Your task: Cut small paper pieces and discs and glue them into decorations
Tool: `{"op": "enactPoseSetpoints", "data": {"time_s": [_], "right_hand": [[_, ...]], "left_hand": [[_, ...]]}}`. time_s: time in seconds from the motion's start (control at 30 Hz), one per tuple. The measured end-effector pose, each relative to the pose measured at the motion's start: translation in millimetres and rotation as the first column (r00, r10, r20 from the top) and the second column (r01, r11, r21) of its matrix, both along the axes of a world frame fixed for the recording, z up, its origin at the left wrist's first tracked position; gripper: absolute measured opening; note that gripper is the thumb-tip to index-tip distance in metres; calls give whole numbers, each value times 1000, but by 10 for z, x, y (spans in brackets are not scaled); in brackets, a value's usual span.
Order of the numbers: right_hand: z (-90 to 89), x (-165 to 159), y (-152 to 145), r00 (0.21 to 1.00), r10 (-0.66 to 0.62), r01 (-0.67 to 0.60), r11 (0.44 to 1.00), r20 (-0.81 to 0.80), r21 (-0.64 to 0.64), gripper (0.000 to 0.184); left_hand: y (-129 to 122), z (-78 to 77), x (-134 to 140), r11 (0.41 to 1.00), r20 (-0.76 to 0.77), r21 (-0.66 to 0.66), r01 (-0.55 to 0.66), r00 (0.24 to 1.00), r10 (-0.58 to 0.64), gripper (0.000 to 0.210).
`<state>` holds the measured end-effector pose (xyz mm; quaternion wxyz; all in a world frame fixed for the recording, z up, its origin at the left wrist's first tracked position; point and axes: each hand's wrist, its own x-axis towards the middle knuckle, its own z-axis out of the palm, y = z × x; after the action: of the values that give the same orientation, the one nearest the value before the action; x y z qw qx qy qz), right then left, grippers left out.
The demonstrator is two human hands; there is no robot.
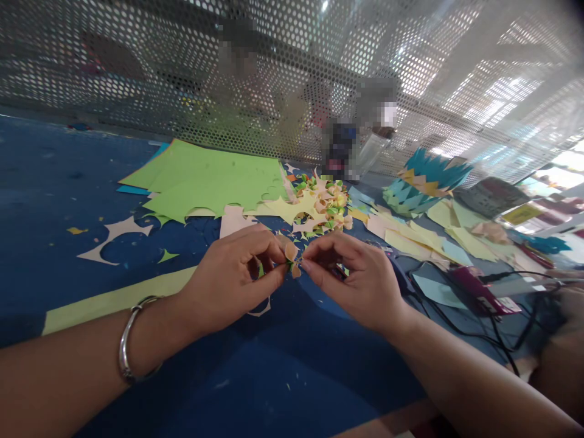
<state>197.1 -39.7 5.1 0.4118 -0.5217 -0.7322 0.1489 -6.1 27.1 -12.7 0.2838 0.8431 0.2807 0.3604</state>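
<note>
The left hand (235,277) pinches a small paper flower (292,252); the right hand (365,281) has its fingertips nearly together beside it, their hold unclear.

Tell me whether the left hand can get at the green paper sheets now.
Probably yes: the green paper sheets lie just beyond the left hand, and nothing tall appears between them. It is pinching a small peach paper piece, so it may need to let go first.
</note>
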Motion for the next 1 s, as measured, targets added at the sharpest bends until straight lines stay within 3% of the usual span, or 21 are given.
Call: {"op": "enactPoseSetpoints", "data": {"time_s": [0.67, 1.0], "right_hand": [[-6, -1, -7, 1000, 19, -19, 999, 10, -46, 4], [-21, 52, 4, 1000, 15, -15, 1000, 8, -25, 15]], "left_hand": [[-9, 22, -6, 1000, 1, 19, 19, 1000, -19, 10], [-15, 30, -26, 999, 3, 5, -50, 999, 50, 8]]}}
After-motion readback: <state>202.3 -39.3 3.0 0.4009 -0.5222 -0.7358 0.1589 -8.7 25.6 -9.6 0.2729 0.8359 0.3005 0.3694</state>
